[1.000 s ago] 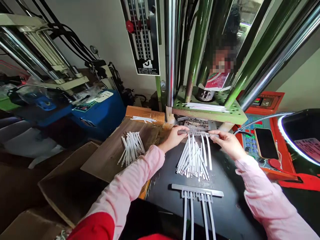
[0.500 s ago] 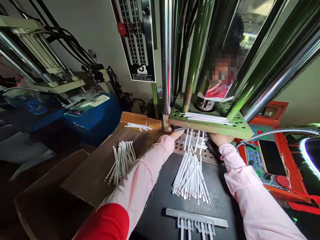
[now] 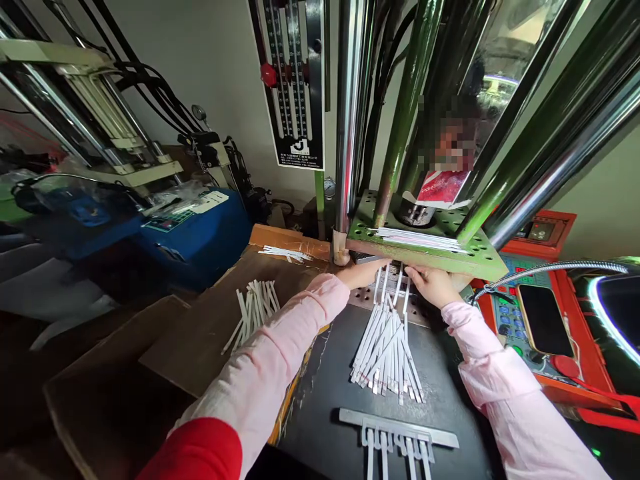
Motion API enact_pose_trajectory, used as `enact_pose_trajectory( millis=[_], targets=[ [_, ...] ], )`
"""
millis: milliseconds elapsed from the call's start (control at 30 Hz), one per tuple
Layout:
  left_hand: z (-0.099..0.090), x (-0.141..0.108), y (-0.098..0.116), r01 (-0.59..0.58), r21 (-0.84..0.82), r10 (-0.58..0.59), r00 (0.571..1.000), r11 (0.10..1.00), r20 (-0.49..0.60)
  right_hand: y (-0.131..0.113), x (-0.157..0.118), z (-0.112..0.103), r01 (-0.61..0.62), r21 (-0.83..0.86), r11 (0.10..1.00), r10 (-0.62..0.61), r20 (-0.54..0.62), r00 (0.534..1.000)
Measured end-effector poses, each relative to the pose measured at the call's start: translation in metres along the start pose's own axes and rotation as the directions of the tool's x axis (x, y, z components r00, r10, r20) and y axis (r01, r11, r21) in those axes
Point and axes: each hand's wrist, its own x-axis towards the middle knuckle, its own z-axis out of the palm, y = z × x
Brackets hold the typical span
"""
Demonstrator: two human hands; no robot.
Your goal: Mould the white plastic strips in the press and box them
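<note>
Four flat white strips [image 3: 398, 290] handled below a drilled green metal plate [image 3: 450, 263]

Nearest, a grey metal bar with hanging tabs [image 3: 399, 428] is laid toward the near edge of the black work surface [image 3: 330, 380], with slim pale strips [image 3: 385, 463] extended from it past the lower border of view. Farther in, a loose fan of white strips [image 3: 387, 347] is heaped between that bar and the surface's far edge.

At the far edge, the four strips are reached by both hands, below the front edge of the green plate. The left hand [image 3: 367, 273] is extended under it, its fingertips partly hidden; the right hand [image 3: 433, 283] is bent beside the rightmost strip, thumb and finger close to it. Whether either is gripping cannot be told.

The step in hand is judged to be a positioning of the strips' upper ends; for the next move, even spacing and careful finger clearance seem called for. The four strips are seen as thin, straight and nearly parallel, their upper ends obscured, their lower ends met by the fan.
</note>
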Motion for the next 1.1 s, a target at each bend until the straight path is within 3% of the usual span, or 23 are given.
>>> enact_pose_trajectory(
  millis=[67, 133, 333, 500, 633, 733, 833, 933, 1000, 1100],
  targets=[
    [0.0, -0.007, 0.006, -0.054, 0.107, 0.036, 0.986, 0.993, 0.161, -0.008, -0.005, -0.001, 0.059, 0.026, 0.998, -0.06, 0.046, 0.997],
    [0.0, -0.012, 0.011, -0.084, 0.197, 0.034, 0.97, 0.977, 0.243, -0.012, -0.007, -0.003, 0.087, 0.036, 0.996, -0.089, 0.068, 0.994],
    [0.005, -0.007, 0.016, -0.091, 0.272, 0.033, 0.977, 0.958, 0.209, -0.006, -0.004, -0.003, 0.033, -0.013, 0.999, -0.031, 0.072, 0.997],
    [0.007, 0.001, 0.018, -0.027, 0.276, -0.029, 0.98, 0.961, 0.196, -0.003, -0.003, 0.003, -0.036, -0.048, 0.998, 0.039, 0.068, 0.997],
    [0.004, 0.004, 0.032, -0.001, 0.296, -0.072, 0.97, 0.955, 0.234, -0.015, -0.001, -0.002, -0.064, -0.029, 0.998, 0.065, 0.059, 0.996],
    [-0.004, -0.011, 0.054, 0.0, 0.32, -0.081, 0.968, 0.947, 0.239, -0.035, -0.012, -0.018, -0.049, 0.01, 0.999, 0.049, 0.055, 0.997],
    [-0.021, -0.059, 0.086, -0.057, 0.345, -0.033, 0.968, 0.937, 0.249, -0.055, -0.058, -0.047, -0.023, 0.073, 0.997, 0.021, 0.034, 0.999],
    [-0.047, -0.144, 0.116, -0.132, 0.314, 0.036, 0.955, 0.94, 0.294, -0.062, -0.148, -0.079, -0.044, 0.192, 0.981, 0.031, 0.07, 0.997],
    [-0.061, -0.21, 0.128, -0.092, 0.311, -0.015, 0.946, 0.946, 0.323, -0.057, -0.223, -0.092, -0.073, 0.152, 0.986, 0.045, 0.181, 0.982],
    [-0.067, -0.295, 0.13, 0.056, 0.438, -0.184, 0.949, 0.897, 0.255, -0.051, -0.322, -0.092, -0.053, 0.025, 0.998, 0.047, 0.2, 0.979]
  ],
)
